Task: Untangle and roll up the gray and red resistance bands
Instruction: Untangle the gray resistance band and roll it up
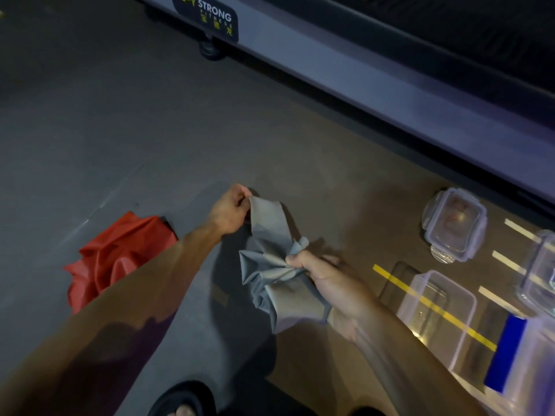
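I hold the gray resistance band point(270, 259) in the air above the floor, crumpled and bunched. My left hand point(229, 210) pinches one end of it, raised at the upper left. My right hand point(327, 279) grips the bunched middle, with a loose length hanging below my fist. The red resistance band point(117, 256) lies in a crumpled heap on the floor to the left, partly hidden behind my left forearm.
A treadmill frame point(360, 85) runs diagonally across the top right, with a foot point(210, 51) on the floor. Several clear plastic containers point(455, 223) and lids stand on the floor at the right. A sandalled foot point(183, 400) shows at the bottom edge.
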`<state>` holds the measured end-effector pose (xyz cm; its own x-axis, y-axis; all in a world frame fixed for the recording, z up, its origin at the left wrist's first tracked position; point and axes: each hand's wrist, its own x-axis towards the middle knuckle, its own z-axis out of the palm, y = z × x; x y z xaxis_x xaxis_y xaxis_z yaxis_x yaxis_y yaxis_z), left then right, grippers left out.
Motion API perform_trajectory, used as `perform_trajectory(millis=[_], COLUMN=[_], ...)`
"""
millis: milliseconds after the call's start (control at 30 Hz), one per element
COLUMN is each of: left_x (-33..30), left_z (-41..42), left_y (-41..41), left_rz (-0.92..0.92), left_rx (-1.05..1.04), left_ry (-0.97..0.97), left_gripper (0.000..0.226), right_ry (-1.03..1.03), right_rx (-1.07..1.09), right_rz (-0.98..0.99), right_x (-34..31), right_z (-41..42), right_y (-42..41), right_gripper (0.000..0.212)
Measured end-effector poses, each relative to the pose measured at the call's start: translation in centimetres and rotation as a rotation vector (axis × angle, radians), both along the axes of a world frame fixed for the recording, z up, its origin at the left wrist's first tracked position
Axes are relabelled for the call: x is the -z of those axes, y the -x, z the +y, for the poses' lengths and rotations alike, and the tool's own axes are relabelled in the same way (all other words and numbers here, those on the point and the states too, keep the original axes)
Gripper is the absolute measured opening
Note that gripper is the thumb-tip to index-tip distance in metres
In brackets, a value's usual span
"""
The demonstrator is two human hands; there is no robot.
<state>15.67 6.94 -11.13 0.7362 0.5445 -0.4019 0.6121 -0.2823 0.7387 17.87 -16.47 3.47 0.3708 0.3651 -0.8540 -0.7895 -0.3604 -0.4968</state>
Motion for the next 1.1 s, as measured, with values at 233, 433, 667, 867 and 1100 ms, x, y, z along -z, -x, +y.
perform_trajectory(millis=[233, 433, 667, 867, 1100], left_x=[-1.1, -1.8, -4.3, -7.7, -5.9], left_z=[0.4, 0.6, 1.7, 5.2, 7.6], left_y=[-0.2, -1.2, -5.6, -11.6, -11.7], left_rz=[-0.080, -0.047, -0.187, -0.304, -0.076], left_rx=[-0.223, -0.327, -0.379, -0.360, -0.275], left_ry=[0.192, 0.445, 0.547, 0.545, 0.444], left_gripper=[0.024, 0.031, 0.025, 0.023, 0.033], right_ry=[0.016, 0.042, 0.027, 0.010, 0.062], right_rx=[0.003, 0.016, 0.067, 0.154, 0.136], right_rz=[-0.049, -0.081, -0.134, -0.173, -0.107], right_x=[-0.6, -0.2, 2.4, 3.5, 8.6], right_z=[-0.1, -0.3, 1.6, 6.9, 11.3], right_y=[0.1, 0.1, -2.2, -6.0, -8.1], right_gripper=[0.024, 0.018, 0.032, 0.061, 0.058])
